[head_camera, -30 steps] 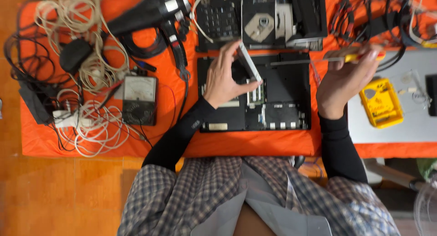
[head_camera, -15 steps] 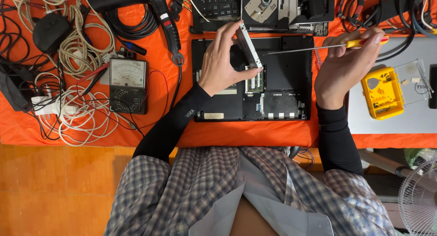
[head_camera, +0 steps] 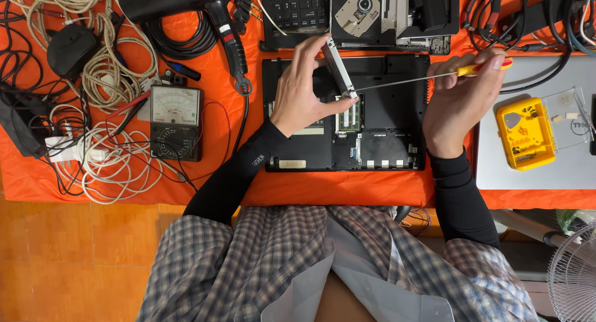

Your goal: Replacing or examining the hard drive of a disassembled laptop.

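Observation:
An opened black laptop base (head_camera: 391, 142) lies on the orange cloth (head_camera: 248, 191) with its boards exposed. My left hand (head_camera: 301, 89) holds a flat silver drive (head_camera: 338, 67) on edge, tilted up over the laptop's open bay. My right hand (head_camera: 459, 92) grips a screwdriver (head_camera: 428, 78) with a yellow and red handle. Its long thin shaft reaches left, and the tip touches the lower corner of the drive.
A second dismantled laptop with an optical drive (head_camera: 363, 11) sits behind. A yellow parts box (head_camera: 521, 132) rests on a grey closed laptop (head_camera: 559, 167) at right. An analog multimeter (head_camera: 176, 120), coiled cables (head_camera: 112, 73) and a black heat gun (head_camera: 186, 5) lie at left. A fan (head_camera: 574, 278) stands lower right.
The view has shifted so the table sits higher and to the left in frame. Both hands keep their hold; the screwdriver tip has come in against the drive's lower corner.

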